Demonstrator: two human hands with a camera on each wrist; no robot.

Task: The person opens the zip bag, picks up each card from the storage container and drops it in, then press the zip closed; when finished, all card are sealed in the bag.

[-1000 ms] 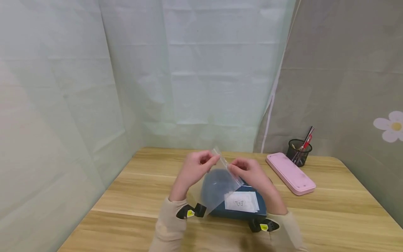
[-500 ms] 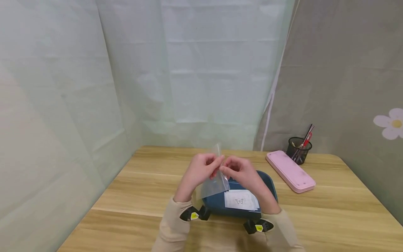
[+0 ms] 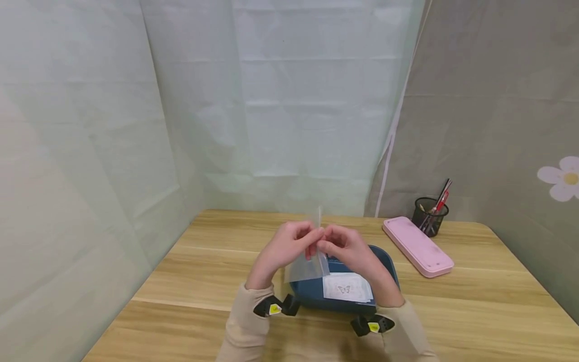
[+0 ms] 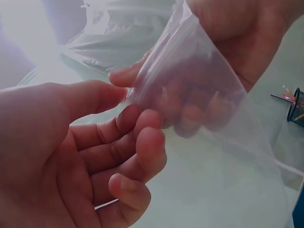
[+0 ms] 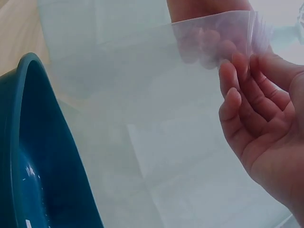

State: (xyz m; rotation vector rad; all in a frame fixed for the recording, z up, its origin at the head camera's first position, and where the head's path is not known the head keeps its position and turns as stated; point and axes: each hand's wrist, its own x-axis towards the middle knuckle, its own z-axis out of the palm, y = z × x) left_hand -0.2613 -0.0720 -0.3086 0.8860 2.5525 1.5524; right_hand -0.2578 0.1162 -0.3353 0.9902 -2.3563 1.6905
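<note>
A clear zip-lock bag (image 3: 307, 269) hangs tilted between my two hands, above the table. My left hand (image 3: 291, 244) pinches its zip edge between thumb and forefinger. Right beside it, my right hand (image 3: 346, 246) pinches the same edge, the fingertips of both hands close together. In the left wrist view the see-through bag (image 4: 209, 90) covers the fingers of the right hand. Below the hands stands a dark blue plastic basin (image 3: 312, 294). Several white paper cards (image 3: 346, 287), the top one printed with a butterfly, lie over the basin's near part.
A pink case (image 3: 418, 246) lies on the wooden table (image 3: 194, 281) to the right. Behind it stands a black mesh pen cup (image 3: 429, 216) with pens and a red tool. Hanging cloth (image 3: 289, 125) closes off the table's back and left sides.
The hands have come together along the zip edge, the right one moving left. The bag has swung from a wide slant to a narrower, more upright fold, uncovering more of the basin.
</note>
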